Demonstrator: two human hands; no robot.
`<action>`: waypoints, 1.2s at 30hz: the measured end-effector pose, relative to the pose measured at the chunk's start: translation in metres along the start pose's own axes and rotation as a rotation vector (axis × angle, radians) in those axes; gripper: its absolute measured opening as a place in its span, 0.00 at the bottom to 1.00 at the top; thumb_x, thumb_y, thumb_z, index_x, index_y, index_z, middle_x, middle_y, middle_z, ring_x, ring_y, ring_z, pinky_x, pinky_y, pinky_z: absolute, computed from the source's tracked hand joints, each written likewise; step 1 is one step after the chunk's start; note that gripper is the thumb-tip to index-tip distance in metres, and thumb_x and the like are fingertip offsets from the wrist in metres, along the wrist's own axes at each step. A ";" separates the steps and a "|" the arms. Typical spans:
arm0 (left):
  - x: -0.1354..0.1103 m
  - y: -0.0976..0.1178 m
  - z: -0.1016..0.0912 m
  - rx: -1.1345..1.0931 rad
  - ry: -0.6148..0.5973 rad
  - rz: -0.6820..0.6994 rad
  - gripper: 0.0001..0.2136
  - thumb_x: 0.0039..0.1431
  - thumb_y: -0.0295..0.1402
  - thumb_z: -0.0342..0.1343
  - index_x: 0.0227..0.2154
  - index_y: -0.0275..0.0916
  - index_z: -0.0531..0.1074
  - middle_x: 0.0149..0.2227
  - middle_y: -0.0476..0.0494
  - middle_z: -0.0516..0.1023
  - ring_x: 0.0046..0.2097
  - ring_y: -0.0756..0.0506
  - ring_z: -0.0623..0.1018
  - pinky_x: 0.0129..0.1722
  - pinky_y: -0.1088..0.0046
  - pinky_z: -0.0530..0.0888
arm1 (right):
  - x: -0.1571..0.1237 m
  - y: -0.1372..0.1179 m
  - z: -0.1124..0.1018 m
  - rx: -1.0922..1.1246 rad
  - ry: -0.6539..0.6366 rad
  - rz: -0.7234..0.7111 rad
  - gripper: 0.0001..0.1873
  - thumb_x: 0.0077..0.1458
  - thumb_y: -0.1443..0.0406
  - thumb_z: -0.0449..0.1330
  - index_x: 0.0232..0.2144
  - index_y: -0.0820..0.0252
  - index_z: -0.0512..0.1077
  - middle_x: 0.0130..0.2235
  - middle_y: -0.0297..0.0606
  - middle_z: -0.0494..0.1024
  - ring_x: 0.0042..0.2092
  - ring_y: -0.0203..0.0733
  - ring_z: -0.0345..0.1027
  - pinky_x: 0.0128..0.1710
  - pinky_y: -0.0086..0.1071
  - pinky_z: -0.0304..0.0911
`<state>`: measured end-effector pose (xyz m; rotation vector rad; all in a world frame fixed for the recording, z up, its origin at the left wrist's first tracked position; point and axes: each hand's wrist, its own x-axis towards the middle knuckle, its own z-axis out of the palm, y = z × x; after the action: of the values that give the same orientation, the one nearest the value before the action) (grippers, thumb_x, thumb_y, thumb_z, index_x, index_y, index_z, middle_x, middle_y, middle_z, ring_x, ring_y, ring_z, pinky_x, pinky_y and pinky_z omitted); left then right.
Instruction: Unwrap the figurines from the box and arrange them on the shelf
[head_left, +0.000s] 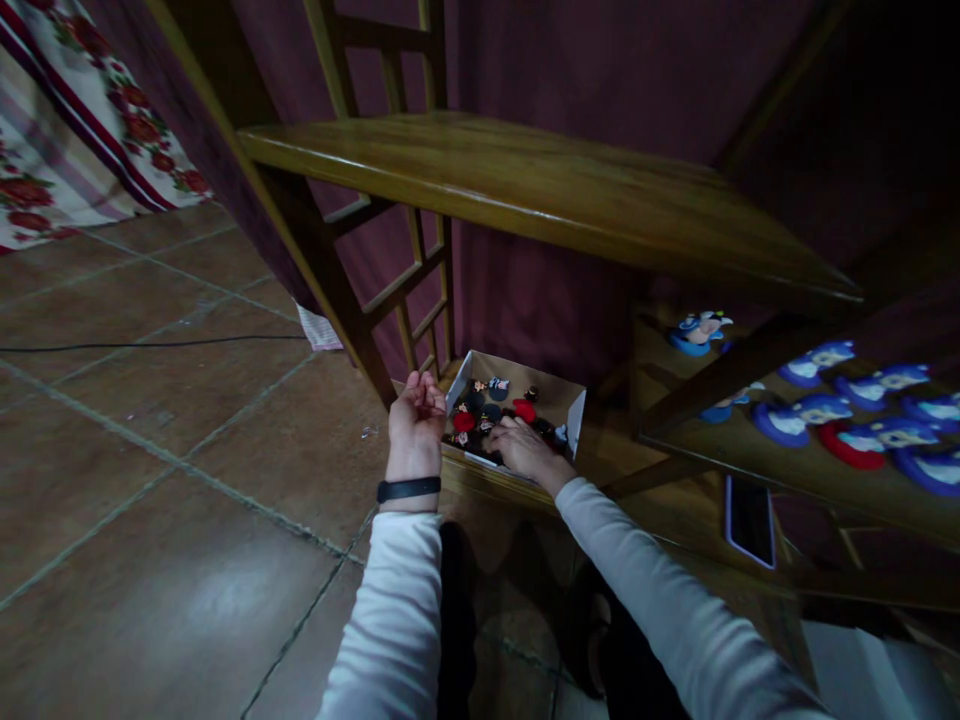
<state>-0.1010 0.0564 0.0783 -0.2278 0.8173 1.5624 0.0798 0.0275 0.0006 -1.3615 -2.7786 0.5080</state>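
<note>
A white cardboard box [570, 415] stands on the bottom shelf with several small figurines inside, some on dark round bases and some on red ones. My right hand [525, 447] reaches over the box's front edge, its fingers down among the figurines. What those fingertips touch or grip is hidden. At the box's left side, my left hand [418, 415] is raised palm up, with loosely curled fingers apart and nothing visible in it. A dark band [409, 489] circles the left wrist. One figurine on a red base [525, 410] lies just beyond my right hand.
A wooden shelf board [525, 180] overhangs the box. To the right, a shelf [690, 445] carries several blue figurines [802, 418] and one on a red base [851, 445]. A phone [750, 520] lies below them. A black cable [150, 346] crosses the tiled floor.
</note>
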 end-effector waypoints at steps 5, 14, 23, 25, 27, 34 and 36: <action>0.000 0.001 0.000 -0.006 -0.001 -0.011 0.15 0.54 0.15 0.41 0.35 0.37 0.67 0.29 0.46 0.73 0.25 0.56 0.73 0.24 0.86 0.70 | -0.012 0.016 -0.014 0.058 0.134 0.104 0.17 0.56 0.73 0.48 0.41 0.56 0.74 0.45 0.39 0.73 0.48 0.40 0.59 0.49 0.32 0.51; -0.002 -0.004 0.000 0.008 -0.032 -0.031 0.15 0.54 0.14 0.41 0.37 0.36 0.68 0.28 0.47 0.73 0.27 0.56 0.75 0.24 0.85 0.71 | -0.039 0.052 -0.032 -0.134 0.178 0.607 0.20 0.56 0.73 0.45 0.45 0.58 0.71 0.47 0.46 0.70 0.52 0.50 0.56 0.49 0.40 0.51; 0.001 -0.004 0.001 -0.023 -0.081 -0.075 0.16 0.53 0.14 0.42 0.38 0.36 0.69 0.28 0.46 0.73 0.26 0.56 0.75 0.24 0.86 0.71 | -0.031 0.048 -0.008 -0.371 -0.098 0.632 0.14 0.50 0.71 0.53 0.37 0.60 0.76 0.48 0.49 0.72 0.57 0.57 0.53 0.57 0.53 0.35; 0.000 -0.004 0.001 -0.025 -0.090 -0.079 0.16 0.53 0.14 0.42 0.37 0.36 0.68 0.28 0.46 0.73 0.26 0.55 0.75 0.25 0.85 0.71 | -0.031 0.046 -0.008 -0.378 -0.150 0.636 0.14 0.49 0.71 0.54 0.37 0.62 0.75 0.45 0.49 0.74 0.56 0.56 0.54 0.58 0.52 0.31; 0.000 -0.005 0.002 -0.022 -0.103 -0.084 0.15 0.53 0.14 0.42 0.37 0.36 0.68 0.28 0.46 0.73 0.26 0.55 0.75 0.24 0.85 0.71 | -0.032 0.044 -0.011 -0.368 -0.165 0.624 0.15 0.50 0.72 0.53 0.39 0.65 0.74 0.44 0.51 0.75 0.55 0.55 0.57 0.59 0.51 0.31; -0.002 -0.012 0.004 0.000 -0.102 -0.108 0.12 0.55 0.16 0.43 0.35 0.34 0.69 0.28 0.45 0.73 0.25 0.56 0.74 0.23 0.85 0.70 | -0.044 0.032 -0.020 -0.109 0.178 0.663 0.16 0.48 0.69 0.57 0.42 0.66 0.70 0.48 0.53 0.69 0.54 0.54 0.58 0.56 0.45 0.47; -0.002 -0.016 0.005 0.016 -0.109 -0.120 0.12 0.55 0.16 0.44 0.35 0.35 0.69 0.28 0.45 0.73 0.25 0.56 0.74 0.23 0.85 0.71 | -0.048 0.026 -0.020 0.239 0.331 0.674 0.17 0.50 0.64 0.56 0.45 0.60 0.68 0.48 0.46 0.70 0.51 0.49 0.62 0.52 0.42 0.55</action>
<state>-0.0839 0.0573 0.0769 -0.1752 0.7176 1.4428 0.1327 0.0108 0.0191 -2.0703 -1.8931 0.5299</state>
